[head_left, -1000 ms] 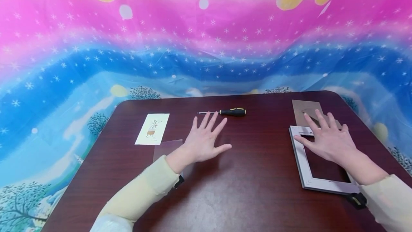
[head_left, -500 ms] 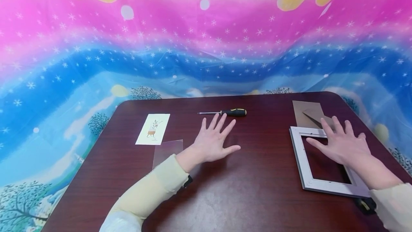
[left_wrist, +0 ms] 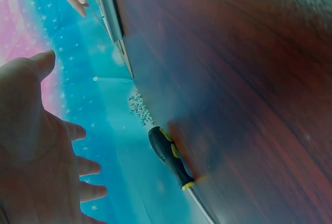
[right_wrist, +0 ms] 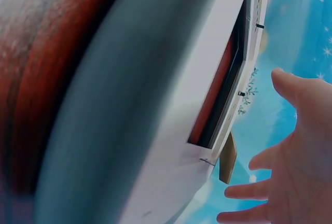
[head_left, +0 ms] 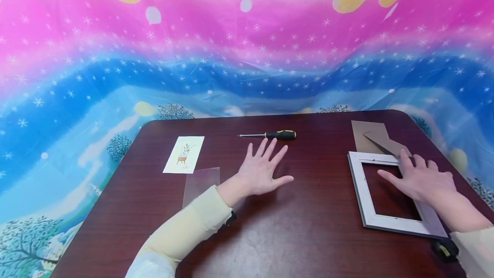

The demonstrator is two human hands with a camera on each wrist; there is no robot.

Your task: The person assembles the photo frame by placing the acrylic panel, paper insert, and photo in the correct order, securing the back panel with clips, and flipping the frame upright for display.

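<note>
My left hand [head_left: 258,175] hovers over the middle of the table with its fingers spread, holding nothing. Just beyond its fingertips lies a flat screwdriver [head_left: 281,134] with a black and yellow handle, also visible in the left wrist view. My right hand [head_left: 426,181], fingers spread and slightly bent, is above the right side of a white picture frame [head_left: 359,192] that lies flat. It grips nothing. Behind the picture frame is a brown backing board [head_left: 368,132] with a raised stand flap [head_left: 382,141], partly hidden by the right hand.
On the left of the dark wooden table [head_left: 308,226] lies a white card [head_left: 183,155] printed with a potted plant. A clear plastic sheet [head_left: 202,183] is in front of it, partly covered by my left sleeve. A patterned cloth [head_left: 247,55] hangs behind the table.
Both hands have drifted to the right, and the right one has also come lower, uncovering more of the picture frame and the stand flap. The objects on the table have not moved.
</note>
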